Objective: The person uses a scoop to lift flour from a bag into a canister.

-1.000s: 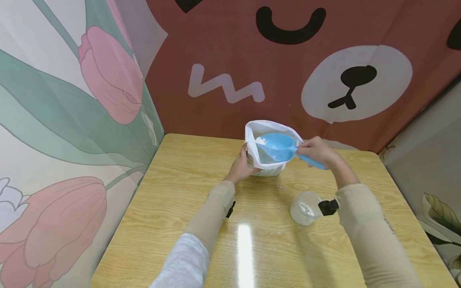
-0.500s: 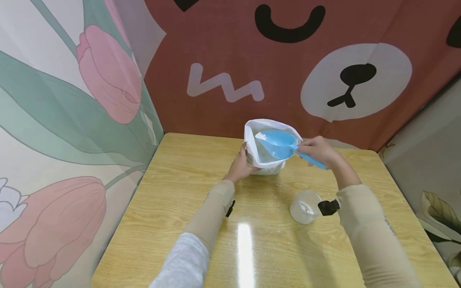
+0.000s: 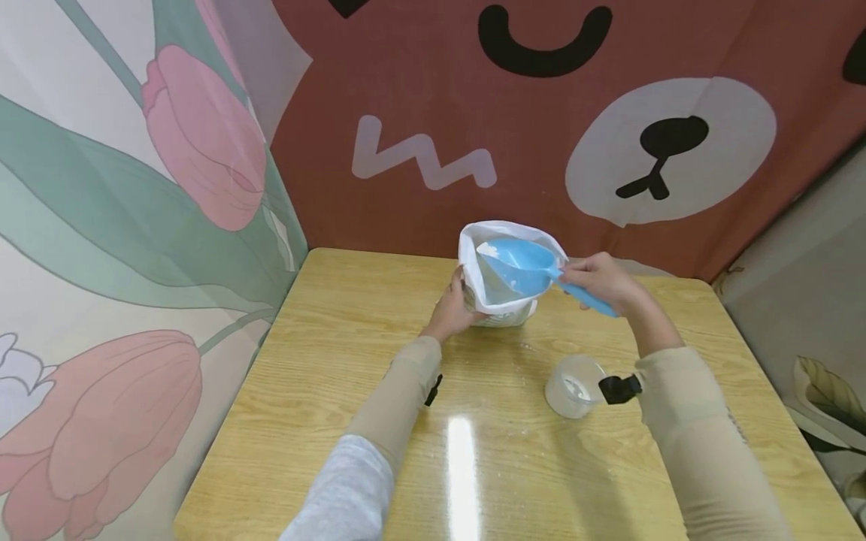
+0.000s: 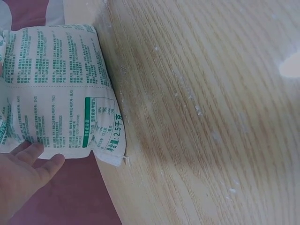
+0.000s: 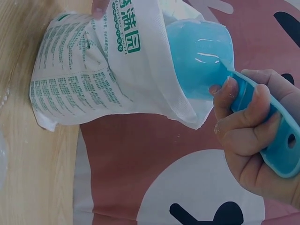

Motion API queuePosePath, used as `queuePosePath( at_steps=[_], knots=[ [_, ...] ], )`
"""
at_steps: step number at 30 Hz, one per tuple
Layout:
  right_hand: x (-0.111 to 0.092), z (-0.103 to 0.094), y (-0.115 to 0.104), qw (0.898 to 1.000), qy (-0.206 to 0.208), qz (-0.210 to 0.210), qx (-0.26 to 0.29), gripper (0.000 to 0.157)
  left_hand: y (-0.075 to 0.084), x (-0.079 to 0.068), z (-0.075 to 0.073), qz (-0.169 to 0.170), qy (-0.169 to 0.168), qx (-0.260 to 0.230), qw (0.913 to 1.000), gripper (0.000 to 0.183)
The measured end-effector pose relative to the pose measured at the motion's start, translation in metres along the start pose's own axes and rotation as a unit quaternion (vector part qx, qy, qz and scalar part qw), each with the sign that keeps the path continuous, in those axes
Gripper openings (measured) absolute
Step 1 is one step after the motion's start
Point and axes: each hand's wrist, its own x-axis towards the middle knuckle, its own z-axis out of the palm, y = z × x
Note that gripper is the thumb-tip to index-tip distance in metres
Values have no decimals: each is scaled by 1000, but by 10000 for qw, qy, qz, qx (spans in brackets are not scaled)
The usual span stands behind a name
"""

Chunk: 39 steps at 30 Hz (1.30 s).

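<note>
A white flour bag with green print stands at the back of the table, its mouth wide and facing me. My left hand grips the bag's left side; in the left wrist view, fingertips press its printed wall. By its handle, my right hand holds a light blue scoop. The scoop's bowl is inside the bag's mouth, with a little white powder at its tip. From the right wrist view, the bag wall hides part of the bowl. How full the bag is, I cannot tell.
A clear plastic cup with some white powder stands on the wooden table, below my right wrist. White specks dust the tabletop near the bag. A printed cloth hangs right behind the table's back edge.
The scoop has risen slightly within the bag's mouth, and less powder shows at its tip. My left hand and the bag have stayed about where they were.
</note>
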Motion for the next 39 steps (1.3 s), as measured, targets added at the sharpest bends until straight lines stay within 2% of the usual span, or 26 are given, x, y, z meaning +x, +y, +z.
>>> queuePosePath(
  at_steps=[10,26,33,39],
  knots=[
    [-4,-2,-2,9999,-100,-36,48,35,1,-1,-1,-61,-34,-23,10000,109],
    [-22,-9,-1,9996,-49,-281,-58,34,1,-3,-1,-1,-50,34,10000,109],
    [-31,-15,0,9997,18,-245,28,34,3,-4,-2,-63,-86,16,9999,110],
    [-40,-21,0,9995,128,-264,-80,37,3,-3,-3,-15,-38,243,9997,109]
  ],
)
